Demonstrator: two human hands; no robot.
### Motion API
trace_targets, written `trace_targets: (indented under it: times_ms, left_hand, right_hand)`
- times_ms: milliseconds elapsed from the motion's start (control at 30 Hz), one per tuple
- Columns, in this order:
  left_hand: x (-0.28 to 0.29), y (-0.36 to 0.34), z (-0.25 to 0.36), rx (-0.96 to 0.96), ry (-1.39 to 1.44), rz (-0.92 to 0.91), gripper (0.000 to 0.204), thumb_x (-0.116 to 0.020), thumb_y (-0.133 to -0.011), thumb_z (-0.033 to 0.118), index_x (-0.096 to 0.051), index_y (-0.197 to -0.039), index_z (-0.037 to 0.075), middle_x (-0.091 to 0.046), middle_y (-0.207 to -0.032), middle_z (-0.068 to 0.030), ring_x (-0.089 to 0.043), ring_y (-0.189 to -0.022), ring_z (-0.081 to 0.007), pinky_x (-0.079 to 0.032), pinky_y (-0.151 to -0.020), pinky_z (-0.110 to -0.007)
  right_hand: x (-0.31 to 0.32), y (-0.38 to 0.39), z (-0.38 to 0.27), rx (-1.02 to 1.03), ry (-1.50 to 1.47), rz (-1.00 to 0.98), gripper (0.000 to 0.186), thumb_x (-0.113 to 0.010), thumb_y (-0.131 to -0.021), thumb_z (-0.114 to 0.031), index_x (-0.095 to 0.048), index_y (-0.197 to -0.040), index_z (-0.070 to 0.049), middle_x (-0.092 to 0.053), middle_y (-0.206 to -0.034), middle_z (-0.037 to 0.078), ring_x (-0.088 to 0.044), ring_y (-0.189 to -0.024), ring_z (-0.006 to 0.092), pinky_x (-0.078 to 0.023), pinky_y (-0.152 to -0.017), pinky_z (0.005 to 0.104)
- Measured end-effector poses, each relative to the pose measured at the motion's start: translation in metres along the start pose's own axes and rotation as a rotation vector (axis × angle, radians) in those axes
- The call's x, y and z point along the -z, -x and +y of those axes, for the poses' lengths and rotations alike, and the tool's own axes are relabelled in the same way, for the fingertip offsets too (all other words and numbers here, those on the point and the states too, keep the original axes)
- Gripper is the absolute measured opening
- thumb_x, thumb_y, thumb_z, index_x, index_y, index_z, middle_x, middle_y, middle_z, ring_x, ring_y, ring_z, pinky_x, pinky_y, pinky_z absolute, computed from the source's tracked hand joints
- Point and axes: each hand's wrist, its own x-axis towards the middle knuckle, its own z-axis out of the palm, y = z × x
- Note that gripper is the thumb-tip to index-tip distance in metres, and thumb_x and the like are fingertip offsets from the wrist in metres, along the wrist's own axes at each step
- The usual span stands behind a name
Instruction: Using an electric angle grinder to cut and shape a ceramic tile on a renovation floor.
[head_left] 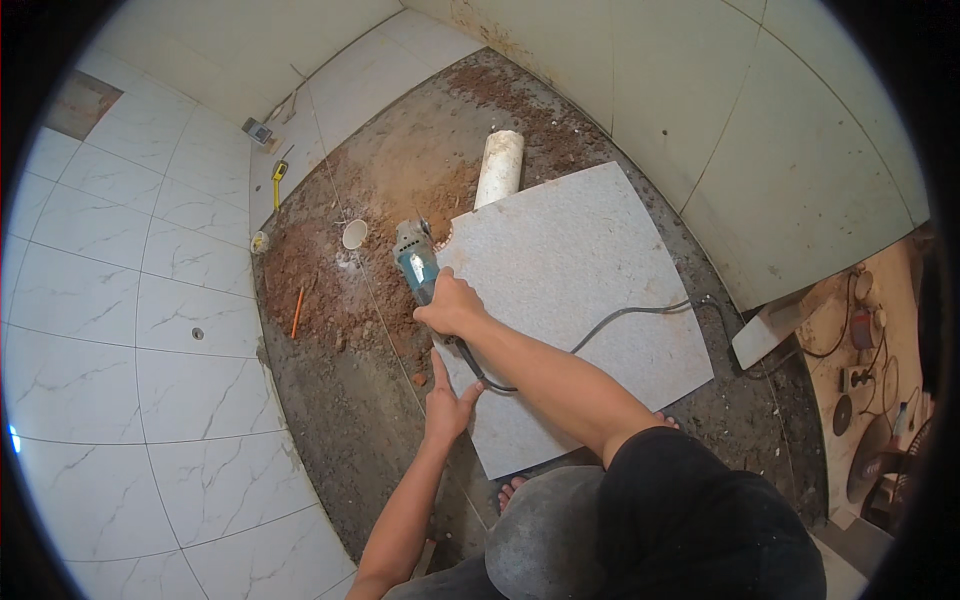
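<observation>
My right hand (450, 300) is closed round a teal angle grinder (416, 262), whose metal head sits at a curved, chipped notch in the upper left edge of a large light grey speckled tile (590, 260). My left hand (447, 408) rests at the tile's left edge, fingers stretched out and thumb near the black cord (620, 312), which crosses the tile. A white pipe (500, 165) lies beyond the tile's far edge. My bare toes show at the near edge.
Reddish rubble (300, 270) on the grey floor holds an orange pencil (298, 312) and surrounds a round pipe opening (355, 234). A yellow tape measure (279, 178) stands by the marble-look tiled wall (190, 390). Tools, cables and a fan (905, 450) lie beyond a doorway at right.
</observation>
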Motion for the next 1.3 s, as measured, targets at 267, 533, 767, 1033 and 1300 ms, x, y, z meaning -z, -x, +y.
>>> trace_targets:
  times_ms: [267, 533, 767, 1033, 1300]
  left_hand:
    - [0.003, 0.001, 0.005, 0.013, 0.015, -0.008, 0.11, -0.077, -0.088, 0.034, -0.002, -0.161, 0.0, -0.064, -0.116, -0.0404, -0.066, -0.108, -0.0528, -0.053, -0.092, -0.05]
    - [-0.002, 0.0, 0.0, -0.039, 0.018, 0.029, 0.11, -0.078, -0.088, 0.033, -0.003, -0.161, -0.001, -0.065, -0.116, -0.0387, -0.066, -0.106, -0.0518, -0.054, -0.091, -0.049]
    - [0.003, 0.002, 0.003, 0.022, 0.012, -0.003, 0.11, -0.077, -0.088, 0.034, -0.003, -0.161, 0.0, -0.067, -0.114, -0.037, -0.067, -0.105, -0.0507, -0.054, -0.09, -0.048]
    - [0.0, 0.001, 0.003, 0.023, -0.031, 0.004, 0.11, -0.077, -0.088, 0.035, -0.002, -0.162, 0.001, -0.067, -0.113, -0.0366, -0.068, -0.103, -0.0507, -0.054, -0.089, -0.049]
    - [0.003, 0.002, 0.01, 0.079, -0.022, -0.018, 0.109, -0.077, -0.087, 0.034, -0.005, -0.162, 0.001, -0.063, -0.121, -0.0382, -0.065, -0.112, -0.0503, -0.052, -0.095, -0.048]
  right_hand:
    - [0.001, 0.001, 0.003, 0.013, 0.014, 0.01, 0.08, -0.082, -0.071, -0.033, -0.047, -0.126, 0.012, -0.069, -0.11, 0.031, -0.071, -0.103, 0.0431, -0.057, -0.091, 0.0458]
    - [0.005, 0.005, 0.004, 0.008, 0.024, 0.005, 0.079, -0.082, -0.071, -0.033, -0.047, -0.126, 0.012, -0.069, -0.11, 0.031, -0.071, -0.103, 0.0432, -0.057, -0.09, 0.0459]
    - [0.013, 0.011, -0.002, -0.025, -0.015, -0.071, 0.082, -0.081, -0.071, -0.03, -0.045, -0.132, 0.011, -0.066, -0.122, 0.031, -0.067, -0.113, 0.0432, -0.055, -0.098, 0.0456]
    - [0.009, 0.005, 0.007, 0.016, 0.002, -0.017, 0.081, -0.083, -0.07, -0.033, -0.047, -0.128, 0.012, -0.069, -0.111, 0.031, -0.07, -0.105, 0.0436, -0.057, -0.091, 0.046]
    - [0.017, 0.013, 0.0, 0.048, -0.01, -0.054, 0.076, -0.078, -0.073, -0.025, -0.045, -0.131, 0.011, -0.066, -0.119, 0.031, -0.067, -0.11, 0.0446, -0.055, -0.096, 0.0473]
